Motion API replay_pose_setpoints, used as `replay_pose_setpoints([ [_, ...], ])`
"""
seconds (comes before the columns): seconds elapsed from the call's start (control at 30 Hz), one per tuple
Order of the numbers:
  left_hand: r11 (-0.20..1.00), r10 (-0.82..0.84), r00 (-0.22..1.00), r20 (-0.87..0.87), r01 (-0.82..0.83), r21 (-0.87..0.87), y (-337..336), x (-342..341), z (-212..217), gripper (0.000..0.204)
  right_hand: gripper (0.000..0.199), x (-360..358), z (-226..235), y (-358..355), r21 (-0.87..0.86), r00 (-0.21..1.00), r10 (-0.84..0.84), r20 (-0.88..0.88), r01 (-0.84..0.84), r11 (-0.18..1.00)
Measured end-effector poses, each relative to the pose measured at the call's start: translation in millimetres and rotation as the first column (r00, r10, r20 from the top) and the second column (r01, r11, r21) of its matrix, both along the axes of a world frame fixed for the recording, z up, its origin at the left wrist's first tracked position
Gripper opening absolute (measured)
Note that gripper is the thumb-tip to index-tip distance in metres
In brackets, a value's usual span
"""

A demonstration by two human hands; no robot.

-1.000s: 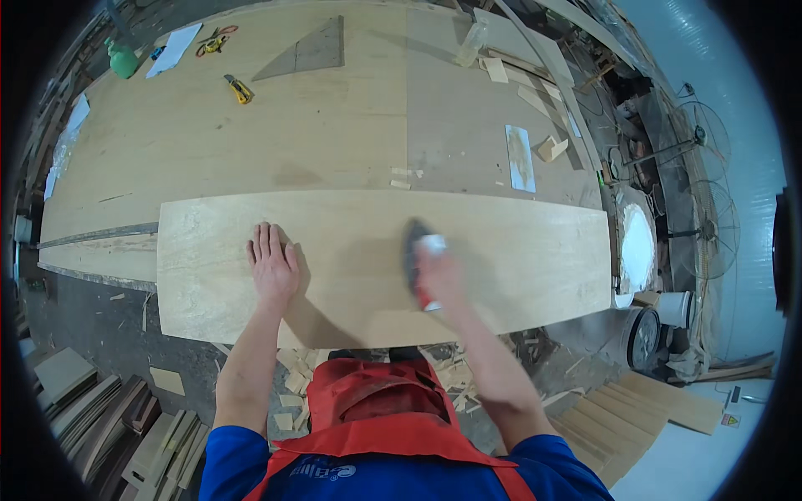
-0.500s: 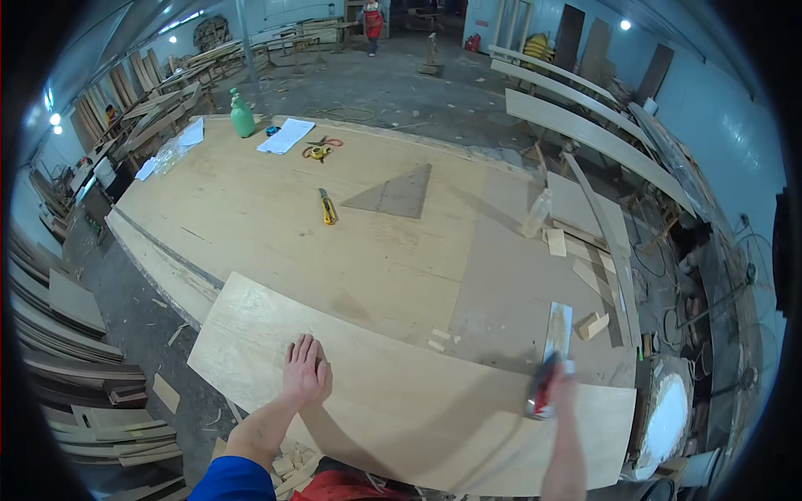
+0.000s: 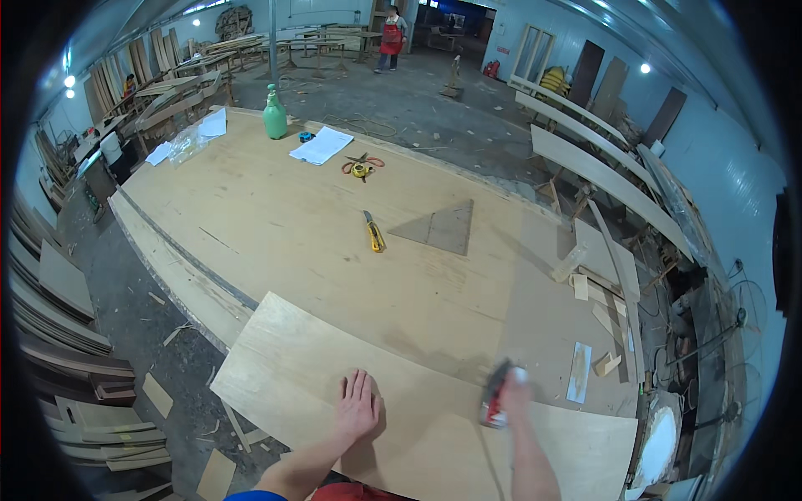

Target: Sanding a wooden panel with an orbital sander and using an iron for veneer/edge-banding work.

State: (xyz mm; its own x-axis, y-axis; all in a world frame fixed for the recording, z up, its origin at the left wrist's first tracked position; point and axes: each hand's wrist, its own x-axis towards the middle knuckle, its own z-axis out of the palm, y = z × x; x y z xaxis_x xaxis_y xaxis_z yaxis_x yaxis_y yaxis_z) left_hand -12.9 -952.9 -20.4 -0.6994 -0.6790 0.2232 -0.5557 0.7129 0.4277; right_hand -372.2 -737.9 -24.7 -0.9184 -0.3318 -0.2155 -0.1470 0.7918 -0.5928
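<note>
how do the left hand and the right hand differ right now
The left hand lies palm down on the pale board with nothing gripped, while the right hand grips a red-and-dark hand tool.
The left hand shows fairly sharp, its fingers extended; the right hand is blurred, its fingers hard to make out.
Both are bare and at the same board.

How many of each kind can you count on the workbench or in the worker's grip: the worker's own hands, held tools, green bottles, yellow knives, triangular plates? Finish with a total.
Worker's hands: 2 (left hand, right hand)
Held tool, blurred: 1
Green bottle: 1
Yellow knife: 1
Triangular plate: 1
Total: 6
</note>
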Motion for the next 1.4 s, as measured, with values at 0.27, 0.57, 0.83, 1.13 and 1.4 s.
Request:
replay_pose_setpoints([
  [0.27,0.995,0.096,0.995,-0.016,-0.097,-0.002,2,-17,-8,0.066,0.072,73,14,-222,-0.071,0.802,0.592,0.081,-0.588,0.806],
  [0.57,0.984,0.152,0.987,0.056,-0.146,-0.097,4,-6,-3,0.065,0.043,-86,51,18,0.423,0.814,0.555,0.171,-0.569,0.705],
  [0.83,0.982,0.145,0.986,0.082,-0.134,-0.132,0,-18,-8,0.065,0.035,-274,-26,339,0.061,0.829,-0.546,0.118,0.543,0.838],
  [1.13,0.996,0.094,0.994,0.048,-0.094,-0.014,-1,-13,-10,0.066,0.074,-131,-79,190,0.278,0.905,-0.128,-0.406,0.256,0.926],
  [1.4,0.985,0.173,0.964,0.2,-0.168,-0.04,-107,51,-30,0.067,0.041,157,27,-203,0.038,0.902,0.421,0.093,-0.425,0.904],
])
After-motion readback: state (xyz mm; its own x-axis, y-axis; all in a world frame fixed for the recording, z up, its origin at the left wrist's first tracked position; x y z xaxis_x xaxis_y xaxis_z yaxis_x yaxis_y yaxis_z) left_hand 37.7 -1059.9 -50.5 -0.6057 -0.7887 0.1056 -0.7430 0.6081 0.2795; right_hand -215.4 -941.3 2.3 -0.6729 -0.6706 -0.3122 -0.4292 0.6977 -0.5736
